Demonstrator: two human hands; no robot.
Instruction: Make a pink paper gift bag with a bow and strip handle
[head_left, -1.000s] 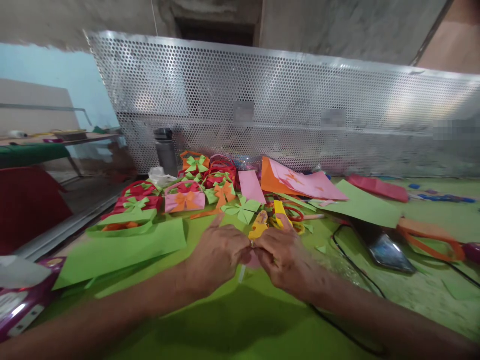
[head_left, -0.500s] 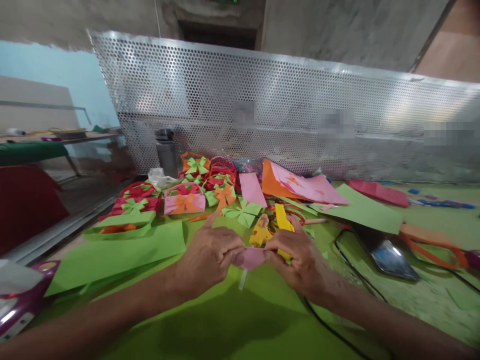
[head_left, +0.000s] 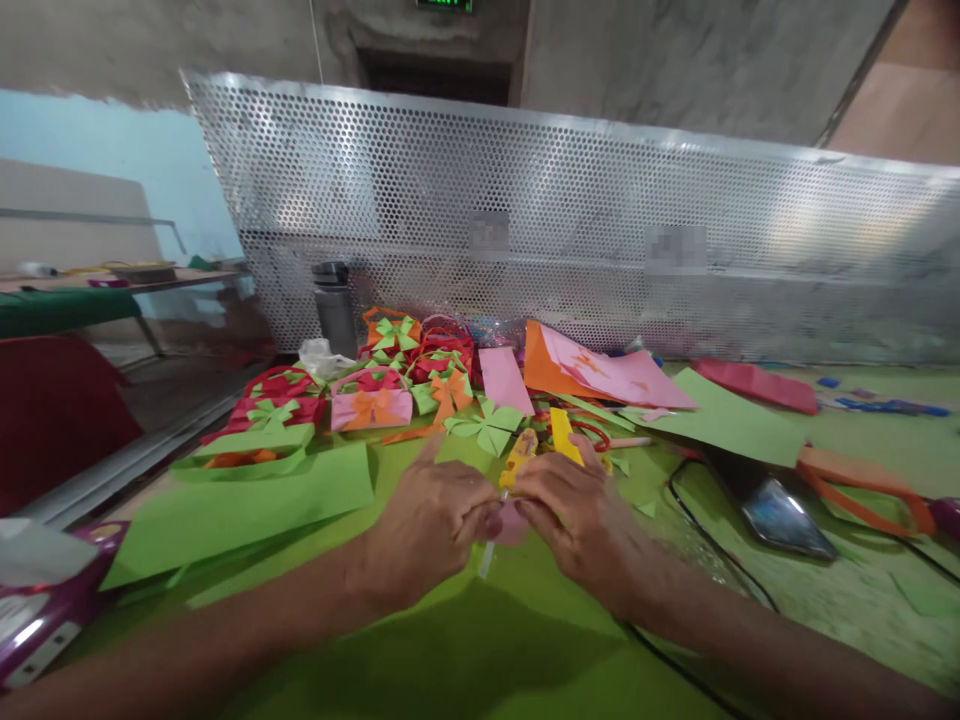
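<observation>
A small piece of pink paper (head_left: 513, 524) is pinched between my two hands over the green table. My left hand (head_left: 435, 520) grips its left side between thumb and fingers, index finger pointing away. On the other side, my right hand (head_left: 581, 515) pinches its upper right part, and the fingertips of both hands nearly meet. Just beyond my fingers sits a yellow glue gun (head_left: 519, 455), partly hidden by my right hand. A light green paper bow (head_left: 487, 427) lies behind it. Under the pink paper a whitish strip (head_left: 487, 558) shows on the table.
Several small paper bags with bows, among them a pink bag (head_left: 371, 407), stand at the back left. Green paper (head_left: 247, 510) lies left. A phone (head_left: 787, 520) and a black cable (head_left: 724, 555) lie right. A grey bottle (head_left: 335, 315) stands by the perforated metal panel (head_left: 420, 170).
My right hand has moved slightly left along the pink paper, bringing its fingertips closer to my left hand's. The paper is now more covered by my fingers. The view has shifted very slightly.
</observation>
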